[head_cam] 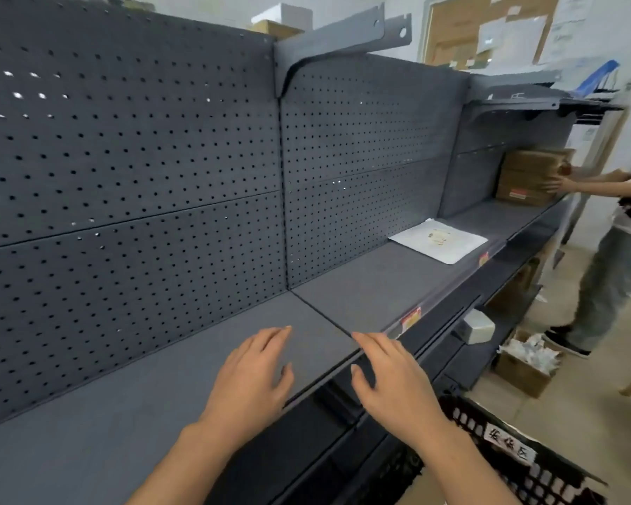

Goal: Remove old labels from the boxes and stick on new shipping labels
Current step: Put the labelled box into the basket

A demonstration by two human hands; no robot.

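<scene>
Collision risk on reach for boxes.
Left hand, right hand spread, empty; boxes well apart, under another person's hand.

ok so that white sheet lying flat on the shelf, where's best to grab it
Take the white sheet by its front corner, nearest the front edge of the shelf, coming from the aisle side. It lies flat and looks thin, so sliding that corner past the edge and pinching it there probably works best. The pegboard closes off the back.
</scene>
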